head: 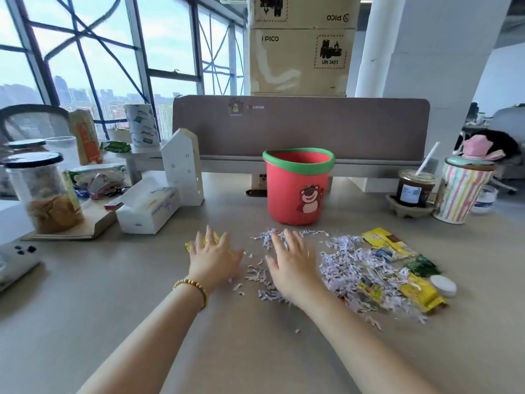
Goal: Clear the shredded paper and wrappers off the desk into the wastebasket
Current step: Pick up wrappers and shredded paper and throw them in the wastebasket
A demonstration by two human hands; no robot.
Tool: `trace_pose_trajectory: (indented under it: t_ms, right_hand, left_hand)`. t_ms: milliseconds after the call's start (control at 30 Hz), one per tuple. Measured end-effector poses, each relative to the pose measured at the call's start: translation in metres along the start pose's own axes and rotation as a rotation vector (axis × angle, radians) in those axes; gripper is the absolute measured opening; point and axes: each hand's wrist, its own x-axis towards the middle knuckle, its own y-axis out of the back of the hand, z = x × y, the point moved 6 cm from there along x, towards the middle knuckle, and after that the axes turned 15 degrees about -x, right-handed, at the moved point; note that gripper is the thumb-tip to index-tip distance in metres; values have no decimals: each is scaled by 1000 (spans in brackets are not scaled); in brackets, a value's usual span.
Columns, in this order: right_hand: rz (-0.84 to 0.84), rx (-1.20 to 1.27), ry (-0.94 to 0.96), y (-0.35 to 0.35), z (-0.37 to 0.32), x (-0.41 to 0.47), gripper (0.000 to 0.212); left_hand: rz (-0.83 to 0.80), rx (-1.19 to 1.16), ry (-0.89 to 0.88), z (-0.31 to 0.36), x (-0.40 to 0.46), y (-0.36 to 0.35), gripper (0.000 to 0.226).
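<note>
A red wastebasket (295,194) with a green rim and a bear picture stands upright at the back middle of the desk. In front of it lies a wide scatter of shredded paper (349,265), mixed with yellow wrappers (383,240) and a green wrapper (422,265) on the right. My left hand (213,257) lies flat with spread fingers over a yellow wrapper (189,245) that mostly hides beneath it. My right hand (289,263) is flat and open over the left part of the shreds.
A white tissue box (147,209) and white house-shaped box (184,169) stand at the left, with jars (42,191) behind them. A coffee cup (414,189), striped cup (460,191) and white lid (443,285) sit at the right. A grey partition (369,126) closes the desk's back.
</note>
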Motion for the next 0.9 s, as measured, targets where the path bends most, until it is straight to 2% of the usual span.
trace_pose_trajectory:
  t_ms: [133, 300, 333, 433, 500, 567, 667, 900]
  right_hand:
    - [-92, -49, -3, -19, -1, -14, 58]
    - [-135, 32, 18, -25, 8, -18, 53]
    - [-130, 59, 18, -24, 12, -17, 52]
    - [-162, 111, 41, -24, 19, -17, 52]
    - [-210, 110, 83, -24, 16, -20, 54]
    - [-240, 79, 114, -25, 11, -23, 56]
    - [-221, 36, 107, -29, 10, -22, 58]
    - [17, -112, 52, -19, 15, -18, 40]
  left_hand:
    - [-78, 9, 43, -9, -14, -17, 71]
    - [-166, 46, -74, -3, -24, -23, 78]
    - [-192, 28, -99, -2, -27, -22, 83]
    - [-295, 30, -200, 5, -36, -25, 120]
    - [-320, 79, -253, 9, -40, -29, 127]
    - [-283, 84, -279, 15, -41, -28, 123]
    - [-168, 117, -353, 26, -42, -24, 102]
    - [-73, 184, -480, 37, -40, -27, 88]
